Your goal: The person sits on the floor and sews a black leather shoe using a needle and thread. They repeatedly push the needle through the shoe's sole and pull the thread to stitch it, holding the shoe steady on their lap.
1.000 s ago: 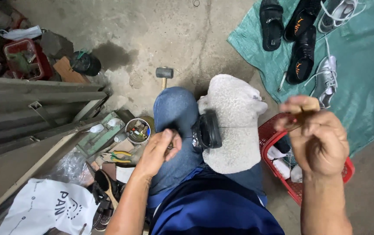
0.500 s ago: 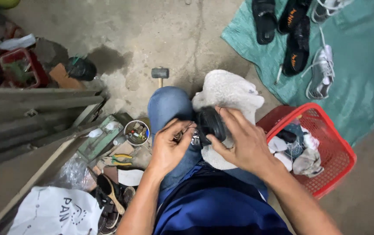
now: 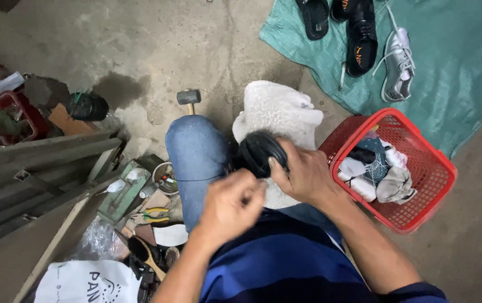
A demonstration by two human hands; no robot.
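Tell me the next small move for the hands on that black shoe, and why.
Probably bring the left hand onto the black shoe. The right hand already steadies it on the white cloth over the knee, while the left hand hovers blurred just beside it, its grip unclear.

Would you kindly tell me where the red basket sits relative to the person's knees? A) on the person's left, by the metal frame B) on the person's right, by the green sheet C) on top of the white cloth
B: the red basket stands on the floor at the person's right, its far corner on the green sheet, while the right hand holds a black shoe over the lap.
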